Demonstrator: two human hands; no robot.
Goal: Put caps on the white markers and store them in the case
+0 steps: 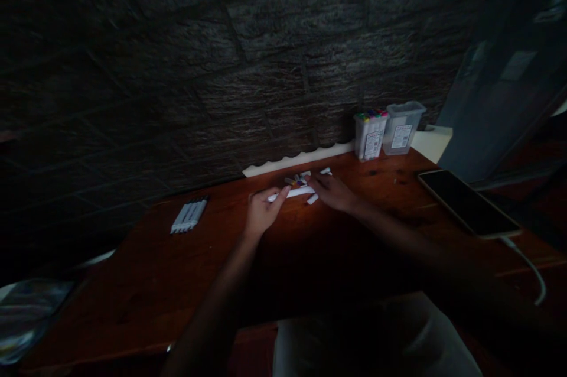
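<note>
A loose heap of white markers (303,185) lies at the back of the reddish wooden table (186,270), close to the dark stone wall. My left hand (262,210) pinches one end of a white marker from that heap, fingers closed on it. My right hand (333,192) rests flat over the right side of the heap, fingers stretched across the markers; whether it grips one is hidden. A neat row of several white markers (189,215) lies apart at the left.
Two clear plastic boxes stand at the back right: one (370,134) filled with coloured-cap markers, the other (403,127) looking empty. A phone (468,202) on a white cable (529,267) lies at the right. A white scalloped strip (297,159) runs along the wall.
</note>
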